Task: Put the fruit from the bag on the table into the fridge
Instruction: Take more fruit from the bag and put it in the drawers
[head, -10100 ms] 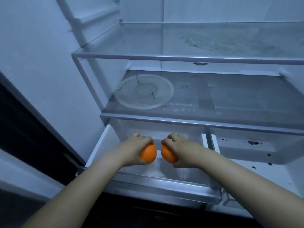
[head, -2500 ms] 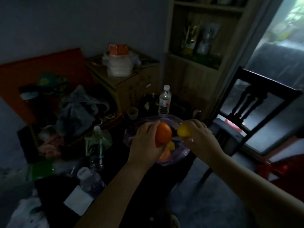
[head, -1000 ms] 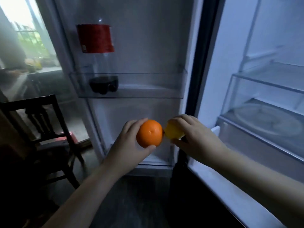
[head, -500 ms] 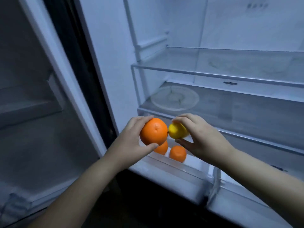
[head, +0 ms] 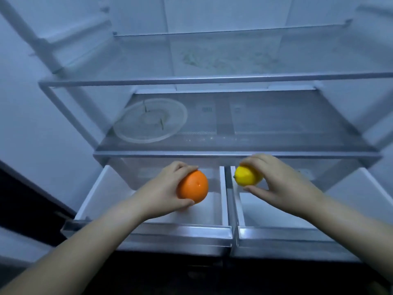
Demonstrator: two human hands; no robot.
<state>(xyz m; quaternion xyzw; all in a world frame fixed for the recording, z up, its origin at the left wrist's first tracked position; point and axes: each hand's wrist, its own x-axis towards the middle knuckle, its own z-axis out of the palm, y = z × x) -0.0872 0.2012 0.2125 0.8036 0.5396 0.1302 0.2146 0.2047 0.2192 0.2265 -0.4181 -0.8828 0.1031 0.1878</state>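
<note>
Hands both loaded: I am gripping an orange [head: 192,187] in my left hand [head: 161,194] above the left drawer [head: 222,194], and pinching a lemon [head: 247,175] in my right hand [head: 274,184] just right of that drawer's wall.

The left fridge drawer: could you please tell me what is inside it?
The left drawer shows only bare white floor and walls. The left hand, holding an orange over it, covers its middle, so anything lying there is hidden.
</note>
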